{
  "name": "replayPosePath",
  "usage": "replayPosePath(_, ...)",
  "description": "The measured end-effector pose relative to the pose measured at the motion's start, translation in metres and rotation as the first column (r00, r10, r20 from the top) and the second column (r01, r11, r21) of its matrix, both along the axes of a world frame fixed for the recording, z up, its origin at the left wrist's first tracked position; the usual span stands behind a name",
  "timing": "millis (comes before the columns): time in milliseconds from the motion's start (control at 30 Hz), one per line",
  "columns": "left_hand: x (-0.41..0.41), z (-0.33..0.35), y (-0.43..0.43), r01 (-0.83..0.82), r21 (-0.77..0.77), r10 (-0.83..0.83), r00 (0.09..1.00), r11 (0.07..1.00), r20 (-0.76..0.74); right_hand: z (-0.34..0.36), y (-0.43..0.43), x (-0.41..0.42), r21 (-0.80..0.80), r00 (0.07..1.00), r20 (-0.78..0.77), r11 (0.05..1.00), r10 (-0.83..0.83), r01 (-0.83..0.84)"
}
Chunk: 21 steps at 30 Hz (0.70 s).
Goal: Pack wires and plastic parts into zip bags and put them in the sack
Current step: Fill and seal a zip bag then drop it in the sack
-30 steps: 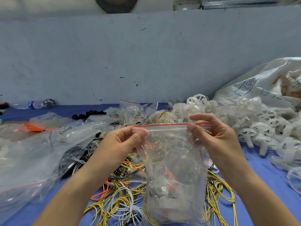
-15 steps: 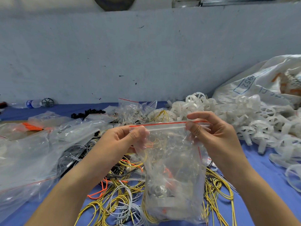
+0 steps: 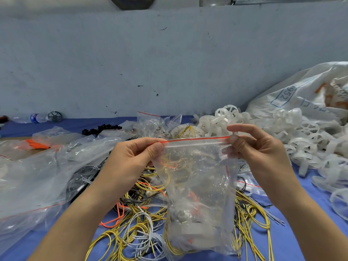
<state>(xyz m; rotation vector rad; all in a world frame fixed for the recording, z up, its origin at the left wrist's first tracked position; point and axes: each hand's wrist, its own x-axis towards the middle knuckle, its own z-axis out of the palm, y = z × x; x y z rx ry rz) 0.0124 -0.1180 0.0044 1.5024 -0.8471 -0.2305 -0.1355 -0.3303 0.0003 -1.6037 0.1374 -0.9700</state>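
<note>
A clear zip bag (image 3: 197,189) with a red strip along its top hangs in front of me, holding yellow and orange wires and a white plastic part at its bottom. My left hand (image 3: 135,157) pinches the left end of the zip strip. My right hand (image 3: 252,147) pinches the right end. A tangle of yellow, grey, black and orange wires (image 3: 135,223) lies on the blue table below. White plastic wheel parts (image 3: 301,138) are heaped at the right. The white woven sack (image 3: 301,95) lies behind them at the far right.
Several clear plastic bags (image 3: 37,176) spread over the left of the blue table (image 3: 310,204). More small zip bags (image 3: 150,123) and black parts (image 3: 101,129) sit at the back. A water bottle (image 3: 35,117) lies by the grey wall at the far left.
Both hands kept pinching the zip strip. The bag's top is now pulled straighter and wider between them, and the hands sit a little further apart.
</note>
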Motion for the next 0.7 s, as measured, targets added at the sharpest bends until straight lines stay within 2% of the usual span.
replayPosePath(133,-0.003,0.002,0.000,-0.038,-0.009,0.039,0.996,0.999,0.075,0.002,0.004,-0.002,-0.086,1.000,-0.028,0.996,-0.008,0.005)
replayPosePath(200,-0.008,0.004,-0.001,-0.040,-0.008,0.041,0.992,0.999,0.121,0.006,0.007,-0.003,-0.283,0.986,-0.056,0.949,-0.160,0.138)
replayPosePath(267,-0.014,0.005,-0.002,-0.048,0.002,0.047,0.983,0.999,0.179,0.014,0.015,-0.005,-0.552,0.936,0.007,0.779,-0.351,0.296)
replayPosePath(300,-0.017,0.007,-0.003,-0.047,0.005,0.045,0.977,0.999,0.207,0.019,0.021,-0.006,-0.653,0.921,0.042,0.686,-0.388,0.319)
replayPosePath(333,-0.021,0.008,-0.003,-0.042,0.003,0.040,0.973,0.999,0.227,0.024,0.028,-0.007,-0.728,0.921,0.046,0.618,-0.388,0.297)
replayPosePath(400,-0.029,0.011,-0.004,-0.025,-0.002,0.025,0.965,1.000,0.262,0.029,0.040,-0.008,-0.816,0.928,-0.025,0.543,-0.373,0.197)
replayPosePath(467,-0.033,0.013,-0.004,-0.016,0.001,0.015,0.956,1.000,0.292,0.030,0.045,-0.008,-0.844,0.911,-0.129,0.525,-0.393,0.107)
replayPosePath(533,-0.034,0.015,-0.003,-0.018,0.015,0.012,0.951,1.000,0.309,0.029,0.044,-0.007,-0.833,0.895,-0.201,0.550,-0.398,0.057)
replayPosePath(700,-0.031,0.016,-0.002,-0.033,0.033,0.022,0.957,0.999,0.290,0.030,0.040,-0.010,-0.781,0.925,-0.207,0.623,-0.320,0.041)
